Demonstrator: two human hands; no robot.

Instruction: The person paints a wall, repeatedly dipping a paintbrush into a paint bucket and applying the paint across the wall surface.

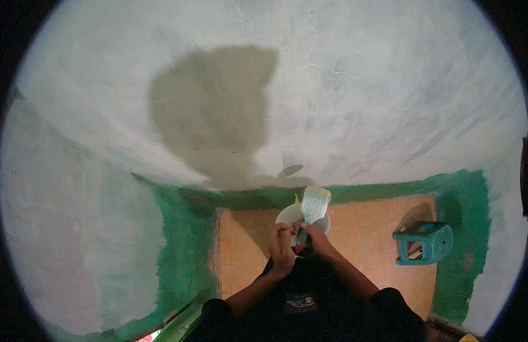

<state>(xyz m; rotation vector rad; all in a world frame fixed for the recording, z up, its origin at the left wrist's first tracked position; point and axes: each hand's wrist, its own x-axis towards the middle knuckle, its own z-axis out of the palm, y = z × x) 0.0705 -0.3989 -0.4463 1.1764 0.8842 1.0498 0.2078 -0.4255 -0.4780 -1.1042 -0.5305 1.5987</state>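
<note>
My right hand [314, 236] is closed around the lower part of a wide paintbrush [316, 204], whose bristles point up and are coated with whitish paint. Close beside it, my left hand [283, 246] has its fingers bent near the brush's handle; whether they grip anything is unclear. Below both hands stands a round white bucket [285, 215], partly hidden by the hands and the brush. A thin yellowish piece sticks up just left of the bristles.
A white-painted wall [353, 107] with a green lower band [375, 192] rises ahead. Green shows on both side walls too. A teal plastic stool [435, 243] is at the right on the orange tiled floor [358, 256]. Something green [180, 322] is at lower left.
</note>
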